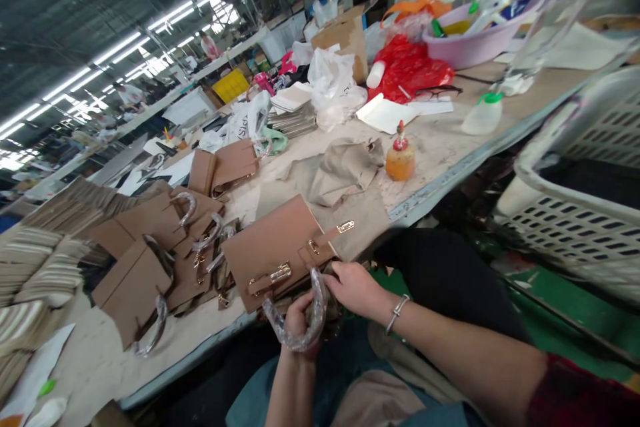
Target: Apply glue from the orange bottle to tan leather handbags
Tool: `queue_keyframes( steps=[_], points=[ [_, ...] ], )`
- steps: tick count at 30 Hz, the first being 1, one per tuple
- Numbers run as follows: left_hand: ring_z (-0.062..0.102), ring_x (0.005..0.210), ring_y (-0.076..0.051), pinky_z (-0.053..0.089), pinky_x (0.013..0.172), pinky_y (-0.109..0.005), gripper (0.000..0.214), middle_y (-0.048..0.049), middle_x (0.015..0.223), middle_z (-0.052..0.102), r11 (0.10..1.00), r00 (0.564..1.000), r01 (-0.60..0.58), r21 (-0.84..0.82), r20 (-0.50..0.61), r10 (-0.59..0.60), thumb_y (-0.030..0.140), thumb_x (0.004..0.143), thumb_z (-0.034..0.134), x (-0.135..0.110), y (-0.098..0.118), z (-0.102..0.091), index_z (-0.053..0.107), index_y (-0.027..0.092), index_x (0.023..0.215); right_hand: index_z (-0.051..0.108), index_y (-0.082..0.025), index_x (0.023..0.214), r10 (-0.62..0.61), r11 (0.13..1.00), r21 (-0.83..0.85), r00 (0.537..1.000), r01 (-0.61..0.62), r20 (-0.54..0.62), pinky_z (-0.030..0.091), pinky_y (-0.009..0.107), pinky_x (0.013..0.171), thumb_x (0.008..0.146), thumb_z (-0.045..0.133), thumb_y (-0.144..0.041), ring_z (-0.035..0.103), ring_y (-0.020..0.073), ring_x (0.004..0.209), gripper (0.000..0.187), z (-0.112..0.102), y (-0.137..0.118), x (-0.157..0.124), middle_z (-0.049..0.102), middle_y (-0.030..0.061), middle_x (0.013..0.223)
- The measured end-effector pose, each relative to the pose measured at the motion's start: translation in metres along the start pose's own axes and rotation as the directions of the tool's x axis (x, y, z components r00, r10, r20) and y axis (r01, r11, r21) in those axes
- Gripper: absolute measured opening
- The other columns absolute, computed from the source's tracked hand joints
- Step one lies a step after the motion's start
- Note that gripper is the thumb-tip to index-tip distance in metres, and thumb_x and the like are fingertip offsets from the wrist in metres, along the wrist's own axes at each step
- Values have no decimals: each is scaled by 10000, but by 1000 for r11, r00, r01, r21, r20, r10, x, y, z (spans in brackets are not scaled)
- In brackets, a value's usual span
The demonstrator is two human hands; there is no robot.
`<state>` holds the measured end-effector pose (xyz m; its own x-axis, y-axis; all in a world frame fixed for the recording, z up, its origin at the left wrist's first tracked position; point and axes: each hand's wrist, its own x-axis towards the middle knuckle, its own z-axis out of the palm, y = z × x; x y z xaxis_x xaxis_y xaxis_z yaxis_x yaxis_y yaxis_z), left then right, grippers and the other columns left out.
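Through the head view I have the brown bag [270, 247] at the near edge of the worktop [445, 133], partly overhanging. My right hand [356, 288] has its grip drawn close, seemingly pinching the bag's side by the wrapped handle [320, 310]; my left hand [297, 320] curls its grip behind that handle, and I cannot tell what it holds. For this work at the side, I'd steady the bag from below, keep the strap [329, 235] clear of my fingers and avoid tugging the handle. I count one bag in hand, one handle on it, three gold fittings [280, 272], one orange bottle [400, 163] and one green-capped bottle [483, 117]; the heaped brown pieces [135, 280] overlap too much to count.
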<state>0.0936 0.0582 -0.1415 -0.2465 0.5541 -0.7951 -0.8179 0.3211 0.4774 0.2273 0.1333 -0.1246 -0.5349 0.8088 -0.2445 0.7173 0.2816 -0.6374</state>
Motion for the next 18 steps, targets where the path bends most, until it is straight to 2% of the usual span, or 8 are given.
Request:
queue_keyframes(
  steps=[2, 5, 8, 12, 14, 18],
  points=[
    [727, 1060, -338, 573, 998, -451, 189, -123, 818, 775, 1000, 1000, -24, -15, 16, 25, 92, 727, 723, -2, -1, 2, 733, 78, 915, 664, -162, 975, -5, 1000, -11, 1000, 5, -9, 491, 267, 768, 1040, 407, -363, 734, 219, 957, 332, 2, -3, 0, 763, 114, 979],
    [731, 1069, -305, 573, 1005, -403, 174, -121, 909, 790, 998, 996, -35, -53, 81, 39, 175, 815, 723, -6, -3, 9, 748, 114, 976, 651, -153, 1000, -39, 998, -45, 999, 38, -21, 504, 287, 763, 1037, 394, -319, 736, 238, 937, 309, 4, -8, -5, 756, 124, 967],
    [746, 1025, -289, 590, 969, -382, 117, -119, 860, 784, 1000, 995, 16, -22, 101, -14, 200, 866, 679, -4, -6, 12, 750, 117, 909, 653, -122, 1023, -99, 990, -102, 995, 97, -11, 517, 298, 731, 1018, 394, -245, 735, 252, 890, 287, 7, -10, -10, 742, 152, 945],
    [762, 903, -274, 620, 880, -379, 82, -101, 742, 754, 997, 995, 35, 76, 91, -41, 125, 817, 653, 9, -9, 3, 732, 106, 812, 683, -98, 964, -205, 963, -175, 978, 207, 30, 535, 320, 740, 968, 456, -187, 722, 275, 899, 244, 13, -8, -15, 721, 189, 960],
    [760, 812, -257, 630, 824, -362, 79, -87, 691, 734, 995, 997, 15, 102, 77, -23, 96, 782, 653, 14, -8, -2, 711, 116, 731, 692, -95, 974, -239, 950, -198, 971, 240, 32, 542, 347, 751, 976, 441, -193, 717, 287, 898, 269, 14, -9, -18, 714, 191, 955],
    [675, 559, -170, 611, 638, -283, 202, -34, 562, 660, 989, 998, -53, 138, 32, 49, 56, 749, 645, 12, -2, -8, 634, 145, 567, 704, -120, 981, -308, 927, -216, 951, 307, 31, 539, 367, 764, 1018, 406, -271, 712, 293, 913, 336, 6, -13, -24, 713, 176, 986]
  ],
)
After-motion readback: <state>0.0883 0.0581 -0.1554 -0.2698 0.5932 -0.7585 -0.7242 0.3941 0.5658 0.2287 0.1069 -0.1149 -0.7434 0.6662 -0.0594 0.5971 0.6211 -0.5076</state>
